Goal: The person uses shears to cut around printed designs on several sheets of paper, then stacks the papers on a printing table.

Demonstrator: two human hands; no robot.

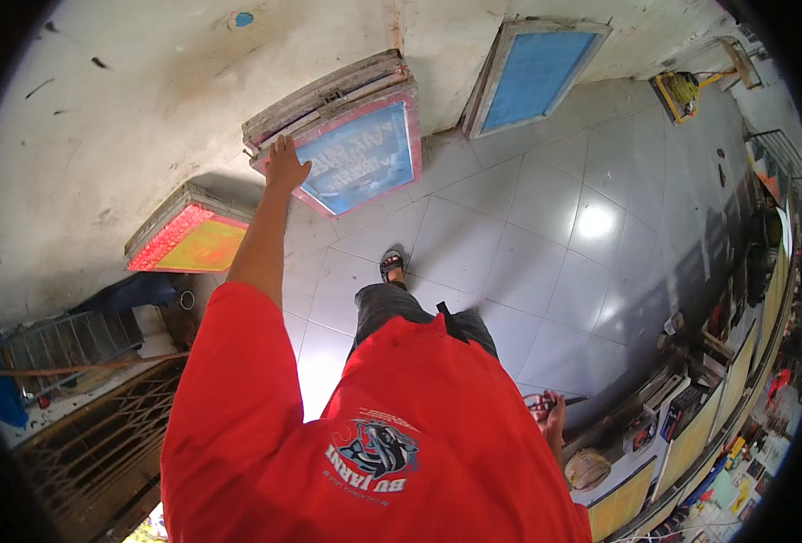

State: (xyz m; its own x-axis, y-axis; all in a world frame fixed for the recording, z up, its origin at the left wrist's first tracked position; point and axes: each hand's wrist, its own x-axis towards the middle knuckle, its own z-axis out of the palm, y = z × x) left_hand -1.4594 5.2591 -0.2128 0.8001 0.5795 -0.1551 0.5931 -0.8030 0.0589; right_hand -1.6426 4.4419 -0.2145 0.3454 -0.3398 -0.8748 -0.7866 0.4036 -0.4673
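Note:
Several framed mesh screens lean in a stack against the wall, the front one a pink-edged screen frame (401,158) with blue mesh and pale lettering. My left hand (285,166) reaches far forward and grips its upper left corner, fingers over the top edge and thumb on the front. Low on my right side, my right hand (553,416) is closed around a small red-and-white object (537,406) with a dark, thin part sticking out. What kind of thing it is, I cannot make out.
To the left leans a red-and-yellow screen frame (204,242), to the right a blue screen frame (537,77). A metal rack (71,348) stands at left. Along the right runs a cluttered shelf (663,416). Near the far corner lies a yellow-edged item (677,98) on the tiled floor (501,244).

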